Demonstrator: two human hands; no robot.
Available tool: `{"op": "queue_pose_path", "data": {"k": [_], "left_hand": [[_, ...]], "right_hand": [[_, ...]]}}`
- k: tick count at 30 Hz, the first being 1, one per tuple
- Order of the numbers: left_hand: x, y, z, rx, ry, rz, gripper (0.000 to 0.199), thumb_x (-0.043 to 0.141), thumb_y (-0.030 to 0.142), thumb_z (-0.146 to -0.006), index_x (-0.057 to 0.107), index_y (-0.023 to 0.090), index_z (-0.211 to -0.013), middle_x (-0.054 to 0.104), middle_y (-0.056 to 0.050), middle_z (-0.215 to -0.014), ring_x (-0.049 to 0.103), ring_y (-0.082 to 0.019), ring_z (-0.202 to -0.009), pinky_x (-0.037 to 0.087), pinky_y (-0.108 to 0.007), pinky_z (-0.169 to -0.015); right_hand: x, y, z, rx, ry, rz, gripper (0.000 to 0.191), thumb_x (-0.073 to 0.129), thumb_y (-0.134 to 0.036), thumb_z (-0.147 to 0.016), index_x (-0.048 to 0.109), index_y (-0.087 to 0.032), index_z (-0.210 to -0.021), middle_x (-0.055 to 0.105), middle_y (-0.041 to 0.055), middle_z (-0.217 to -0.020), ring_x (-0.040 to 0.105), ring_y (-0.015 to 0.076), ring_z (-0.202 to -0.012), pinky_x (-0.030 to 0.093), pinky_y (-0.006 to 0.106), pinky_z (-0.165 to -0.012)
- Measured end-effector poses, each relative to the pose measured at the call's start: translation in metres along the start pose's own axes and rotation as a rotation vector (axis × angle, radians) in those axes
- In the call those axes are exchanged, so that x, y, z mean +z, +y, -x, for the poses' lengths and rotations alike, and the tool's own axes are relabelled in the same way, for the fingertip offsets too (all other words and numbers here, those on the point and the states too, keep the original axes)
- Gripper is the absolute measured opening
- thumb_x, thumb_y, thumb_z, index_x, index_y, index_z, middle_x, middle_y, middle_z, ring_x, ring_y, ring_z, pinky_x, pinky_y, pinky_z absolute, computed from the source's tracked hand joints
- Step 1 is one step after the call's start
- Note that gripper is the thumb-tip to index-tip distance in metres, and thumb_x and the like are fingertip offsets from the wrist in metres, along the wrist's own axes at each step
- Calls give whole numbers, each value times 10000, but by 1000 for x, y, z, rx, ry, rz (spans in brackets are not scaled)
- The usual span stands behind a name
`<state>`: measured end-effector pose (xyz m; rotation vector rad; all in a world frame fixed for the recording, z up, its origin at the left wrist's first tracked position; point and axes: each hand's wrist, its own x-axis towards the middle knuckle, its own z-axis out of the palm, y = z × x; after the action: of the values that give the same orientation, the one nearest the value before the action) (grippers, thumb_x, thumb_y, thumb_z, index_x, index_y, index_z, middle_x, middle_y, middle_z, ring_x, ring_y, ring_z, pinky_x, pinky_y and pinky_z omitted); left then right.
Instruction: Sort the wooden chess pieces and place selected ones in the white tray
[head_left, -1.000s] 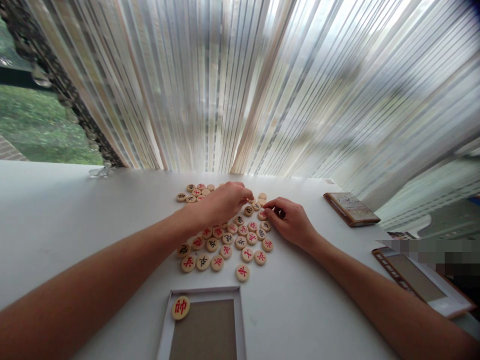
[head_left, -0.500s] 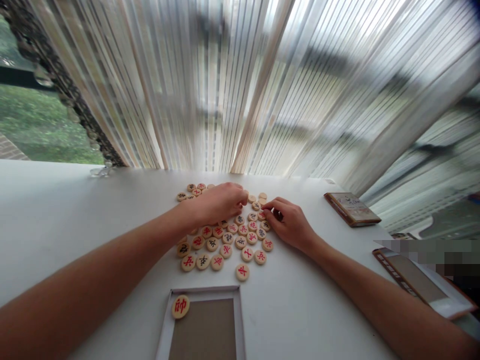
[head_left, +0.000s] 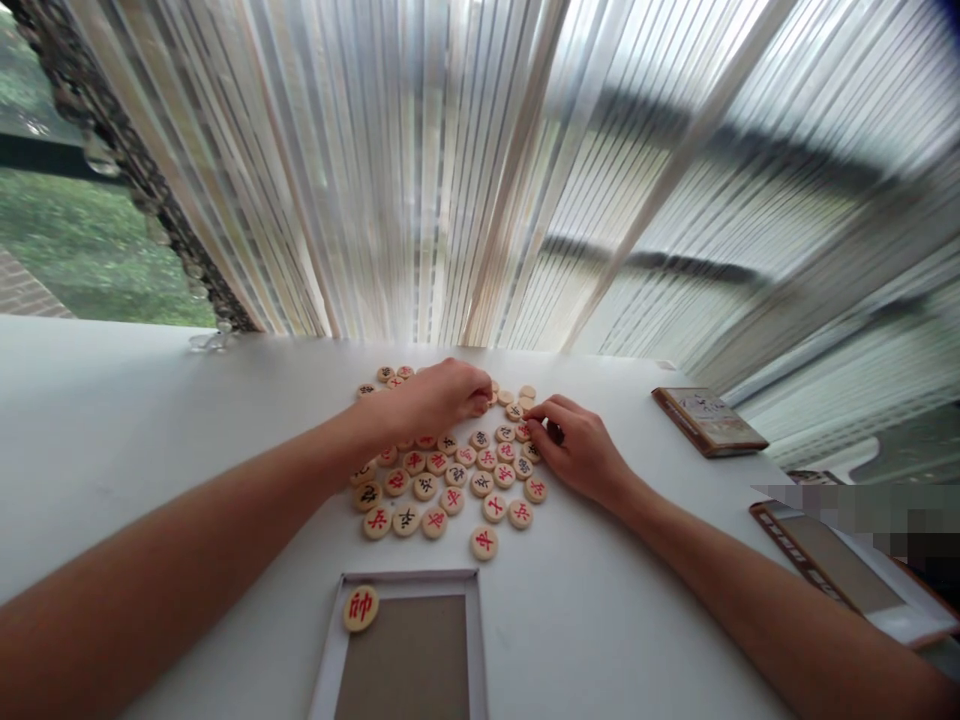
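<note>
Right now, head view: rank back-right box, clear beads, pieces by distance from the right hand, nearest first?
1. Pieces: to the left, beside the right hand.
2. Box: to the right, clearly apart.
3. Beads: far left, at the back.

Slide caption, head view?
Left hand and right hand among round wood-toned pieces, many marked red or black, on white tabletop.

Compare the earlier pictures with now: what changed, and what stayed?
The left hand has drawn slightly left; a black-marked piece has shifted right and nearer the person. No grasp or release shows clearly. The right hand stayed beside the pieces, the red-marked piece in the tray.
</note>
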<state>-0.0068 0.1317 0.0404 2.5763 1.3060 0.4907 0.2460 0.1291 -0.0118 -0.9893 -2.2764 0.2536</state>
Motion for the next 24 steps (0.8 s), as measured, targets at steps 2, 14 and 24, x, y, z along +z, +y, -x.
{"op": "queue_pose_path", "data": {"k": [2, 14, 24], "left_hand": [[1, -2, -1, -6, 10, 20, 202, 606, 211, -979, 785, 162, -899, 770, -75, -861, 690, -184, -763, 501, -296, -746], [-43, -34, 12, -222, 42, 30, 189, 707, 220, -889, 805, 159, -1038, 799, -81, -954, 710, -188, -812, 525, -283, -712], [-28, -29, 14, -165, -87, -12, 135, 739, 246, -860, 791, 164, -955, 780, -81, -976, 710, -189, -826, 501, -280, -721]], "right_hand": [[0, 0, 0, 1, -4, 5, 144, 578, -204, -1005, 714, -197, -956, 663, 53, -896, 611, 178, -700, 478, 305, -661], [0, 2, 1, 0, -34, 6, 180, 543, -228, -1024, 715, -199, -979, 672, 65, -939, 622, 176, -695, 487, 314, -649], [1, 3, 2, -7, -37, 9, 181, 539, -237, -1026, 714, -207, -990, 681, 73, -971, 634, 184, -709, 500, 322, -655]]}}
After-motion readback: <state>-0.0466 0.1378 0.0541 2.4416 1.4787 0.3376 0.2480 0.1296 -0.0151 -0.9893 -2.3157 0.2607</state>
